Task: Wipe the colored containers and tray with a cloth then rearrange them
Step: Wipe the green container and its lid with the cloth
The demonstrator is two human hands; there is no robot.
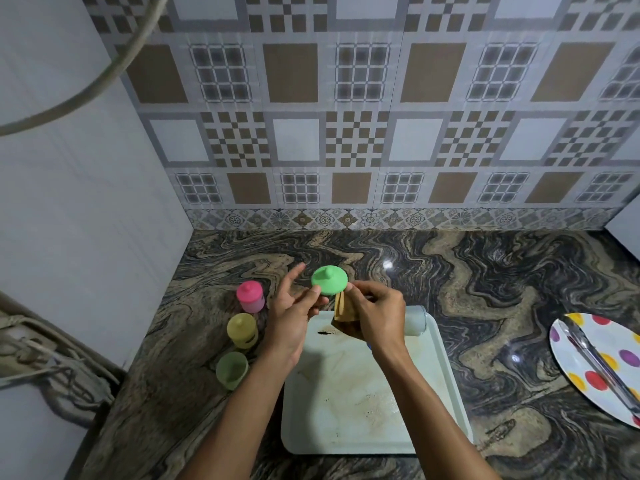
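left hand: we see thumb and fingers pinching the green lid by its rim, index finger straight
right hand: fingers curled round brown cloth, cloth touching lid edge
lid: held above tray, far end
row left of tray: pink container, yellow container, green container with no lid on

Four small plastic containers: pink container, yellow container, green container, whitish container. One round green lid, one white rectangular tray, one brown cloth, one spotted oval plate.
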